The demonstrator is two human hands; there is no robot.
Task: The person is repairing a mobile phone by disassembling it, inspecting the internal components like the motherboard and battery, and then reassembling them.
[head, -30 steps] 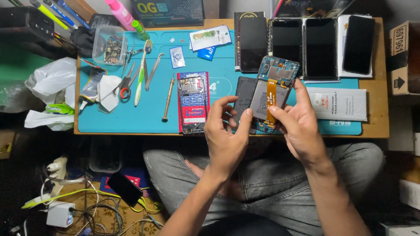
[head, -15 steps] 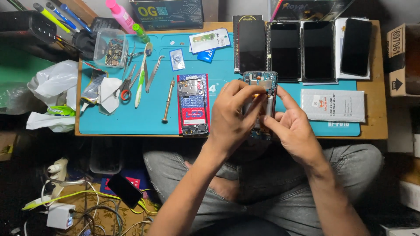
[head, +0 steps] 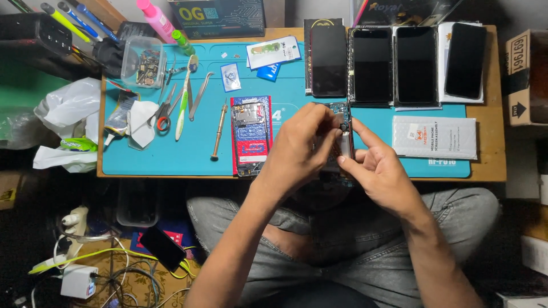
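Since half a second ago both hands have drawn closer over the opened blue phone body (head: 343, 134), held above the teal bench (head: 188, 154) mat. The left hand (head: 299, 148) pinches its top edge; the right hand (head: 379, 171) grips its side, apparently seating a part, which calls for steady fingertip pressure.

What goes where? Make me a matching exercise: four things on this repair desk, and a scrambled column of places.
Things:
1. opened phone
2. screwdriver
3. plastic tub
4. white packet

Places:
A. back left corner of the blue mat
B. right of both hands
C. flat on the mat, just left of the left hand
D. between the scissors and the opened phone

Pairs: 1-C, 2-D, 3-A, 4-B
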